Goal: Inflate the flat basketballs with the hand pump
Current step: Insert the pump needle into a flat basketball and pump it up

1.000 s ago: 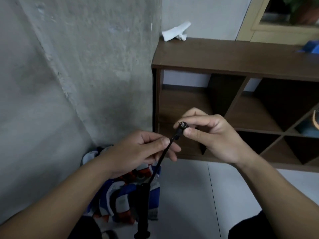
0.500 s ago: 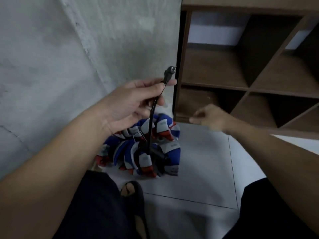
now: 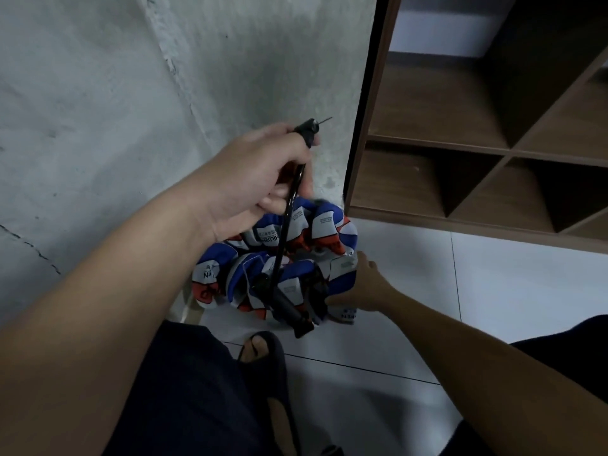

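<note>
Two hands are seen over a heap of flat balls [image 3: 279, 258] on the tiled floor [image 3: 427, 291]. The left hand [image 3: 256, 179] is raised above the heap, and its fingers [image 3: 276, 202] are curled round the black hose [image 3: 289, 205] of the pump; the hose head [image 3: 307, 130] is pinched at the top of the hand, with a thin needle [image 3: 324, 120] pointed to the right. From the hand the hose is hung down to the pump body [image 3: 289, 307], which is seen tilted over the near side of the heap, its lower end close to the floor.

The right hand [image 3: 362, 287] is laid against the right edge of the heap, low down and well apart from the left hand. Its fingers are tucked in among the folds, touching the crumpled blue, white and red material, but whether a ball is gripped cannot be told.

The heap is set against a rough grey wall [image 3: 131, 93], in the corner beside a brown shelf [image 3: 460, 159] whose open compartments are seen to the right and far side. Dark clothing [image 3: 181, 390] and a foot in a dark sandal [image 3: 263, 353] are seen near the bottom, just in front of the heap.
</note>
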{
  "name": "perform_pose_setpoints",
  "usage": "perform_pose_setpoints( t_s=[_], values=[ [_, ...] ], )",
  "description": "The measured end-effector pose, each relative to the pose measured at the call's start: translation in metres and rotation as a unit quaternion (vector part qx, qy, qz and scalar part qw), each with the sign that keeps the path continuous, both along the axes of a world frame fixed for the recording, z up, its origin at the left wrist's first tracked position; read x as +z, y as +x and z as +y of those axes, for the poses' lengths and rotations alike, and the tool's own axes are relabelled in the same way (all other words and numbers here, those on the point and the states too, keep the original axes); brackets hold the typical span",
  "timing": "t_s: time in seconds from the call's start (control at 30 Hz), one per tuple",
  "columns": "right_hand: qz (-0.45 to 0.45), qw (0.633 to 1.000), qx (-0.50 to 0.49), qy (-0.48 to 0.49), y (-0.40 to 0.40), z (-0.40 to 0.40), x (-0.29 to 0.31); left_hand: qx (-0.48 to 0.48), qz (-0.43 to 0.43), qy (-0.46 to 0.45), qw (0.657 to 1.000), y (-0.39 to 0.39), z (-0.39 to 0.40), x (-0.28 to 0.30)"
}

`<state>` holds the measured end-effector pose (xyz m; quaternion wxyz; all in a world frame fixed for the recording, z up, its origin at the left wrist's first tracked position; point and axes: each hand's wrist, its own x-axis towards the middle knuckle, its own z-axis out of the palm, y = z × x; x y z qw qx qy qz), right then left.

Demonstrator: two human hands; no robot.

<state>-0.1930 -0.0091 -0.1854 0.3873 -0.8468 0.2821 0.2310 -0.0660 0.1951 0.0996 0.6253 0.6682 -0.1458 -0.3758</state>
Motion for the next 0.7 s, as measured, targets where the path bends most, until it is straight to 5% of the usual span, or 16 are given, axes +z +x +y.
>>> perform_pose_setpoints(
  t_s=[0.13, 0.4, 0.6, 0.7],
  values=[
    [0.006, 0.987, -0.156, 0.039, -0.010, 0.011, -0.017, 0.005, -0.023, 0.013, 1.000, 0.002, 0.000, -0.002],
    [-0.017, 0.981, -0.194, -0.012, -0.020, 0.031, -0.031, -0.027, -0.069, 0.034, 0.997, -0.006, -0.008, 0.002],
    [-0.030, 0.992, -0.051, -0.113, -0.045, -0.015, 0.045, -0.036, -0.147, 0.006, 0.988, -0.013, -0.029, 0.006],
    [-0.141, 0.985, -0.096, 0.015, -0.053, -0.039, 0.118, -0.040, -0.116, -0.061, 0.991, -0.022, -0.042, 0.012]
  ],
)
